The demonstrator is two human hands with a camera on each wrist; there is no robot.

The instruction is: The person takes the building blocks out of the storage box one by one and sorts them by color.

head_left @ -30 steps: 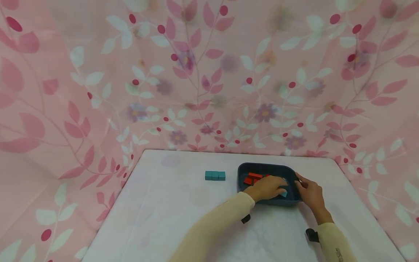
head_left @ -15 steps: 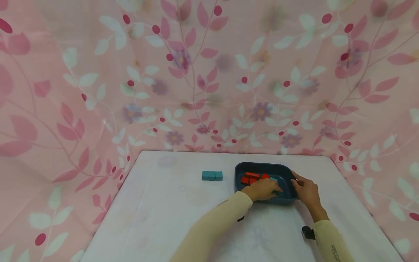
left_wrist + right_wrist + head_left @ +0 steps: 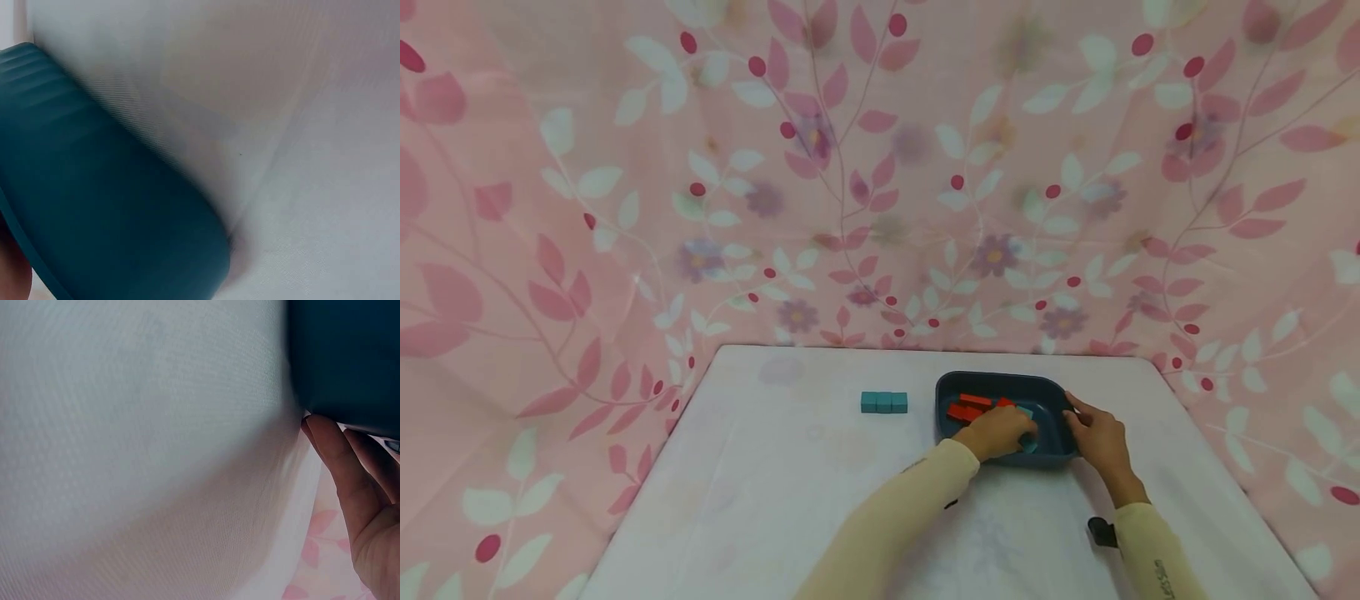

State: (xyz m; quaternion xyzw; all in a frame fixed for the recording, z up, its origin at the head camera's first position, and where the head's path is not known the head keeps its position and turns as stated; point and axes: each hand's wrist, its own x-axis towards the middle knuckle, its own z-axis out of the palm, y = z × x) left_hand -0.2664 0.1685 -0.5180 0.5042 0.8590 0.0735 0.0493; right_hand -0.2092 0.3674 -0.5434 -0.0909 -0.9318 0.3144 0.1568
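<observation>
In the head view a dark blue tray (image 3: 1048,457) with a raised rim stands on the right side of the table. My left hand (image 3: 998,432) reaches over its front wall, fingers bent down onto a teal block (image 3: 1028,445), which they partly cover. Red blocks (image 3: 976,401) lie in the left half of the tray, and another teal piece (image 3: 1024,411) shows behind the fingers. My right hand (image 3: 1099,437) holds the tray's right end; the right wrist view shows its fingers (image 3: 337,450) against the outer wall. The left wrist view shows mostly the tray's outside (image 3: 112,187).
Three teal blocks (image 3: 883,402) stand in a touching row left of the tray. A white cloth covers the table (image 3: 775,483). Behind it hangs a pink floral curtain (image 3: 880,208).
The left hand has shifted slightly left inside the tray and its fingers have curled down over the teal block. The right hand stays at the tray's end. The head view has turned slightly.
</observation>
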